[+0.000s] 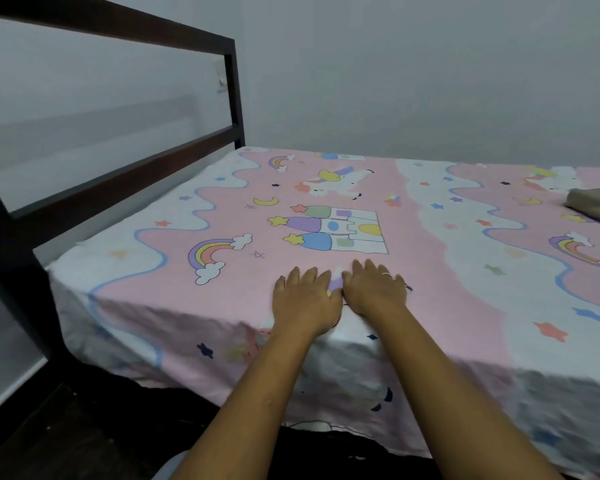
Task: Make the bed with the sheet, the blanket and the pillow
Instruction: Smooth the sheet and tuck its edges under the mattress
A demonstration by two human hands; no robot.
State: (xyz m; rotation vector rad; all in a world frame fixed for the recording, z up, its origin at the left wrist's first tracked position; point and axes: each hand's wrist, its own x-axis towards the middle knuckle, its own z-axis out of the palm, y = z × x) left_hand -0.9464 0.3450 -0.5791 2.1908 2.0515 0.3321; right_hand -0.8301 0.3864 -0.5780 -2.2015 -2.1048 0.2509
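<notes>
A pink and white sheet (430,271) printed with rainbows, stars and a castle covers the bed and hangs over its near side. My left hand (303,299) and my right hand (374,289) lie flat side by side on the sheet close to the near edge, fingers straight, palms pressing the cloth. A folded grey-brown cloth (596,206), possibly the blanket, lies on the sheet at the far right, partly cut off by the frame. No pillow is in view.
A dark wooden headboard (125,181) with open rails stands at the left end of the bed. Pale walls close in behind the headboard and along the far side. Dark floor (84,427) shows below the hanging sheet at the lower left.
</notes>
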